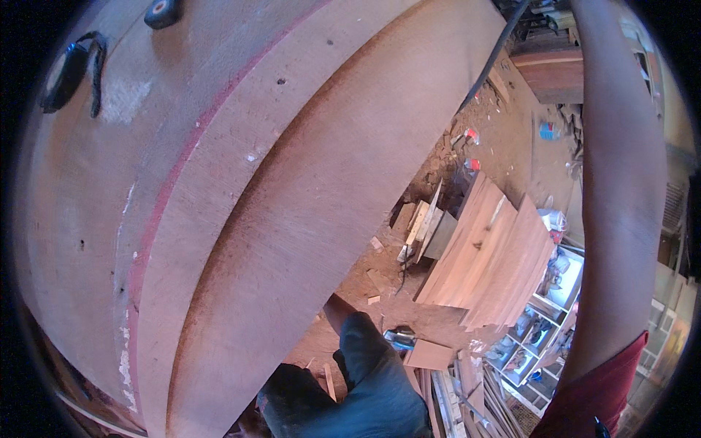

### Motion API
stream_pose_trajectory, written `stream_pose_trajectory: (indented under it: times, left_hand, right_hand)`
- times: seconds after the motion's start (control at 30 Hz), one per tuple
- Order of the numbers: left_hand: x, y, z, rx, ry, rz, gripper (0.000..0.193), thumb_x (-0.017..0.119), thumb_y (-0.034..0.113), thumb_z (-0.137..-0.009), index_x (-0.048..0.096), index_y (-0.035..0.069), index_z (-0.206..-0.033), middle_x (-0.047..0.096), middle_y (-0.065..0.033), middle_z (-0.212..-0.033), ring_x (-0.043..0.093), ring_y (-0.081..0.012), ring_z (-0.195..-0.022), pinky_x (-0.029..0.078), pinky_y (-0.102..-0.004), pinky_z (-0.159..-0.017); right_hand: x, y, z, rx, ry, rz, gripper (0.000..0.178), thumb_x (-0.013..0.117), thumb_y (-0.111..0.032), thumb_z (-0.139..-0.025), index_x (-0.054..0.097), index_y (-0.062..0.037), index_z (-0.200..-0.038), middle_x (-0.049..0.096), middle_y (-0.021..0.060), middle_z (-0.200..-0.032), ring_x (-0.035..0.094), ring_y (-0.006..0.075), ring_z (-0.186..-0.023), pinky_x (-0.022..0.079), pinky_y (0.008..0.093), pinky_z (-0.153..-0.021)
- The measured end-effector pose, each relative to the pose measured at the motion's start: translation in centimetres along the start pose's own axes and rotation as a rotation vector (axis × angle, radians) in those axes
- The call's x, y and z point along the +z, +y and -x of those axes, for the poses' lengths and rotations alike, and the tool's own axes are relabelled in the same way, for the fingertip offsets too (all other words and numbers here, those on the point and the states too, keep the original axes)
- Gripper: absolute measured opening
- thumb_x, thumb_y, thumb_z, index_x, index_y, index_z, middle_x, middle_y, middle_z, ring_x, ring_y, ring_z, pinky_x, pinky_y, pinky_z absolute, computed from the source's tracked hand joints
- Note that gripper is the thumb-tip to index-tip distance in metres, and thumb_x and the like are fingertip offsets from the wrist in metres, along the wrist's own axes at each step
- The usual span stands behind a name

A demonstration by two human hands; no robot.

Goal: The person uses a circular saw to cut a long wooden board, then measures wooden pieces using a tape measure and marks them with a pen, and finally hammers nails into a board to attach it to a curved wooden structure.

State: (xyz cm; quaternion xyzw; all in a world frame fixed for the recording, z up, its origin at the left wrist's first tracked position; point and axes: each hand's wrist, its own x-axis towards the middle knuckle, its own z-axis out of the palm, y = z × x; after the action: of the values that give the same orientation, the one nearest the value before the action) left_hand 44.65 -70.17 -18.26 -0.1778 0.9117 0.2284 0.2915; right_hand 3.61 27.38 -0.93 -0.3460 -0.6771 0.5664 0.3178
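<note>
My right arm, in a dark red sleeve, stretches up along the right side. Its hand lies beyond the top edge, so its fingers and anything in them are hidden. My left hand is nowhere in the picture. A long, pale reddish-brown wooden board runs diagonally beside a broad wooden surface with a pink-red stripe. A dark shaded line marks a step or gap along the board. A black object with a looped strap or cord rests on the surface at upper left, near a small dark block.
Dark blue cloth with some bare skin fills the lower middle. Broad planks lie on the dusty floor, with offcuts beside them. A white compartmented tray holds small items. Wood strips are below. A black cable hangs above.
</note>
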Motion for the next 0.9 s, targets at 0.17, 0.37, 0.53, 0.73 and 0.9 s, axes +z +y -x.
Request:
stream_pose_trajectory:
  times: [0.17, 0.37, 0.53, 0.73, 0.9]
  left_hand:
    - [0.8, -10.7, -2.5, 0.014, 0.144, -0.202, 0.061, 0.065, 0.016, -0.092, 0.031, -0.001, -0.14, 0.051, -0.0279, -0.121, 0.055, -0.0289, -0.102, 0.049, -0.044, -0.086]
    - [1.5, -2.5, -4.1, -0.079, 0.016, 0.381, 0.023, 0.066, 0.012, -0.089, 0.059, -0.004, -0.104, 0.063, -0.0154, -0.093, 0.06, -0.0226, -0.07, 0.05, -0.0372, -0.063]
    - [1.3, 7.3, -2.5, -0.2, 0.153, 0.683, 0.032, 0.063, 0.009, -0.089, 0.056, -0.005, -0.117, 0.063, -0.0158, -0.115, 0.062, -0.0232, -0.088, 0.054, -0.0359, -0.074]
    - [2.3, 7.1, -4.0, 0.037, 0.233, 0.485, 0.063, 0.07, 0.024, -0.088, 0.042, -0.011, -0.132, 0.055, -0.0214, -0.129, 0.057, -0.0328, -0.111, 0.046, -0.0421, -0.099]
    - [1.8, 10.1, -3.4, -0.03, 0.238, 0.441, 0.065, 0.077, 0.036, -0.084, 0.052, -0.013, -0.12, 0.063, -0.0223, -0.116, 0.062, -0.0313, -0.102, 0.049, -0.0397, -0.092]
  right_hand:
    - [1.4, -0.2, 2.3, 0.007, 0.043, -0.005, 0.02, 0.06, -0.015, -0.087, 0.058, 0.0036, -0.079, 0.059, 0.013, -0.067, 0.058, 0.024, -0.055, 0.051, 0.0411, -0.05]
    - [4.2, -2.6, 6.8, 0.013, 0.111, 0.011, 0.021, 0.061, -0.015, -0.087, 0.059, 0.0043, -0.08, 0.059, 0.0133, -0.067, 0.058, 0.0238, -0.055, 0.05, 0.0411, -0.048]
    - [6.8, -3.5, 12.0, 0.052, 0.201, 0.037, 0.022, 0.061, -0.016, -0.086, 0.06, 0.0049, -0.08, 0.06, 0.0136, -0.067, 0.058, 0.0236, -0.055, 0.05, 0.041, -0.047]
    - [8.8, -4.3, 22.6, 0.106, 0.324, 0.11, 0.028, 0.062, -0.019, -0.083, 0.062, 0.006, -0.07, 0.062, 0.0135, -0.063, 0.059, 0.0221, -0.049, 0.048, 0.0385, -0.045]
    - [14.1, -6.9, 35.8, 0.103, 0.304, 0.176, 0.022, 0.065, -0.017, -0.08, 0.06, 0.0047, -0.079, 0.064, 0.0138, -0.071, 0.065, 0.0258, -0.065, 0.052, 0.0403, -0.062]
